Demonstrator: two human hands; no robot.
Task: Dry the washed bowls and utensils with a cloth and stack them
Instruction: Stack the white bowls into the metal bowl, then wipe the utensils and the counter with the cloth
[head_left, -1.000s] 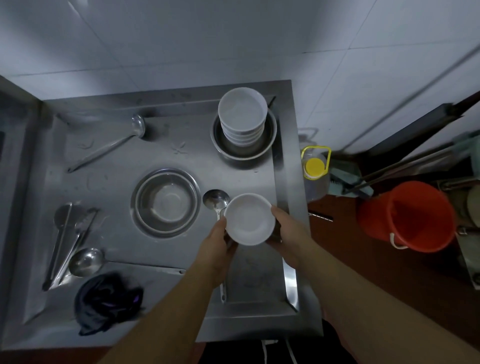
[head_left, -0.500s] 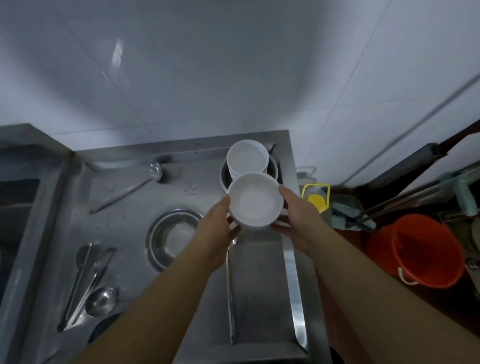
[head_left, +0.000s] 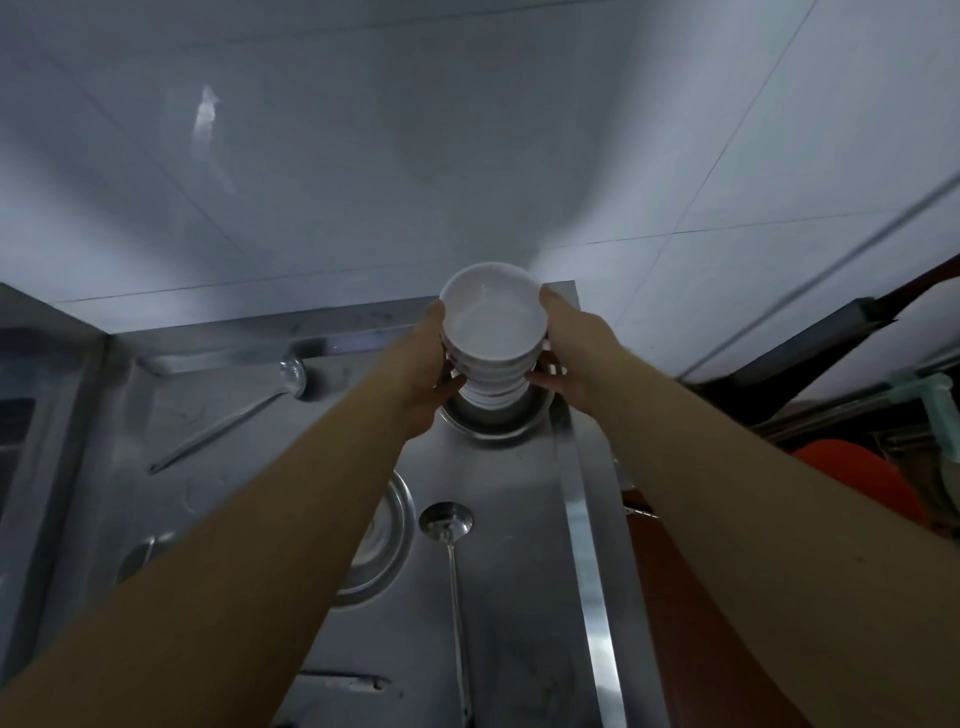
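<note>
A white bowl sits on top of the stack of white bowls, which stands in a steel basin at the far right corner of the steel counter. My left hand holds the left side of the bowl and stack, thumb at the rim and fingers curled under. My right hand holds the right side the same way. The cloth is out of view.
A steel ladle lies near the middle with its handle toward me. Another ladle lies at the back left. A steel basin is half hidden under my left arm. An orange bucket stands right of the counter.
Both hands carried the white bowl away from me to the far corner and set it on the stack. The view tilted upward toward the wall.
</note>
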